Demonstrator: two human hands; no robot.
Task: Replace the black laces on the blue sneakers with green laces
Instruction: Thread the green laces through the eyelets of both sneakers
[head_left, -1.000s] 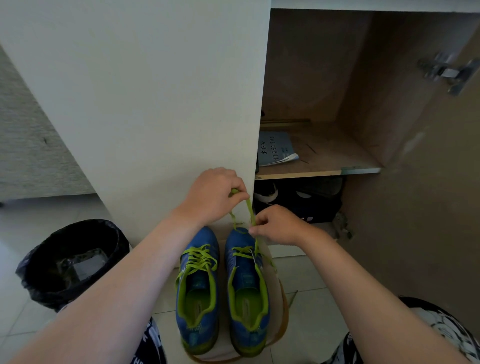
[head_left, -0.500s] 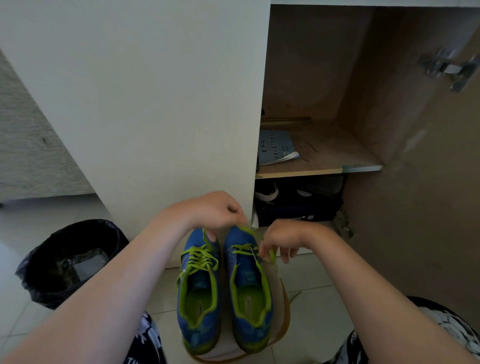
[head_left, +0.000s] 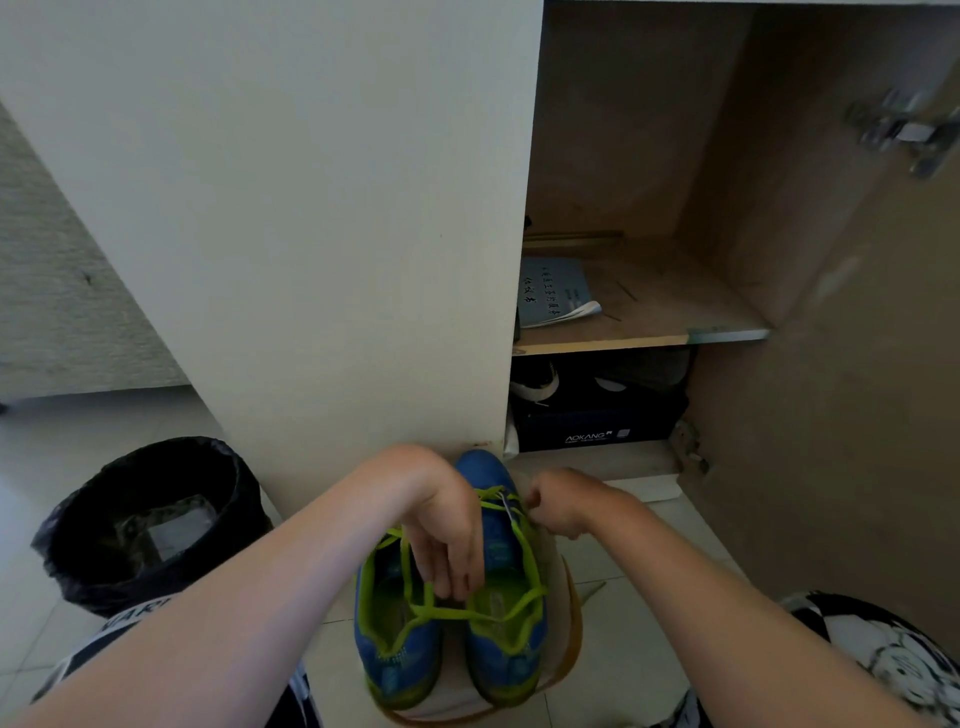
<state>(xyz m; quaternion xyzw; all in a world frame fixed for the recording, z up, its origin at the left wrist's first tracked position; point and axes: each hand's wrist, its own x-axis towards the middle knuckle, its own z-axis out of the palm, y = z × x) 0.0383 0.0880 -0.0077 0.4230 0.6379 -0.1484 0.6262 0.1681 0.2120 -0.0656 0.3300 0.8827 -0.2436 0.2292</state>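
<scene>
Your two blue shoes sit side by side on the floor by the cupboard. Your left hand pinches a green lace. Your right hand pinches its other end at the right shoe. A black bin stands left.

I seem to be in a home entryway: white shoe cupboard, dark shoebox low at right, pale tiled floor, black-lined bin left.
</scene>
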